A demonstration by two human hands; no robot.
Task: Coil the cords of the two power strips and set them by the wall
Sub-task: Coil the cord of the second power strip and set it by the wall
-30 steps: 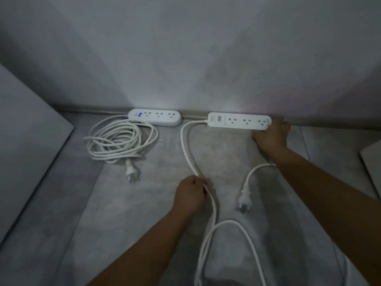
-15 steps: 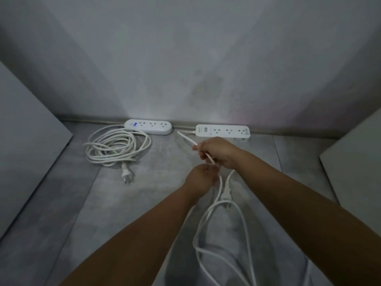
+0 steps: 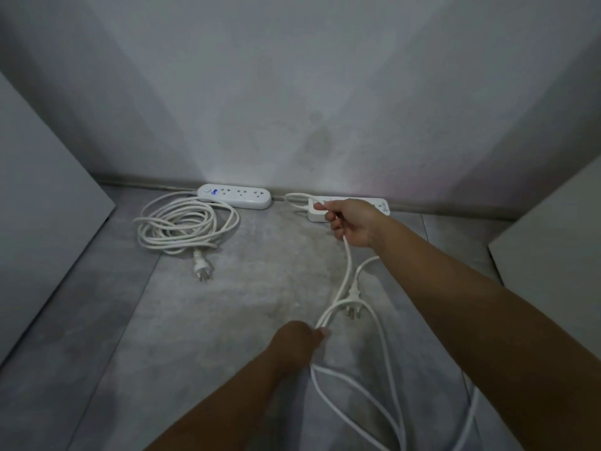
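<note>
1. Where the mottled grey floor [image 3: 227, 320] meets the smooth pale wall [image 3: 292, 92], two white plastic power strips lie end to end along the floor's far edge: a rounded strip [image 3: 234, 200] on the left and a boxier strip [image 3: 381, 205] on the right.
2. Just beside the rounded strip, its wound cord [image 3: 182, 227] lies in loose overlapping rings, with its pronged plug [image 3: 202, 270] pointing toward the near edge.
3. The right hand [image 3: 353, 222] curls its fingers round the loose cord [image 3: 350, 262] by the boxier strip's left end, partly covering that strip.
4. The left hand [image 3: 299, 341], nearer the person, pinches two strands of the same thin, round cord, and slack loops trail toward the floor's near edge.
5. A second plug [image 3: 353, 307] sits between the two hands.
6. A flat pale left panel [image 3: 42, 206] and right panel [image 3: 553, 249] border the floor's side edges.
</note>
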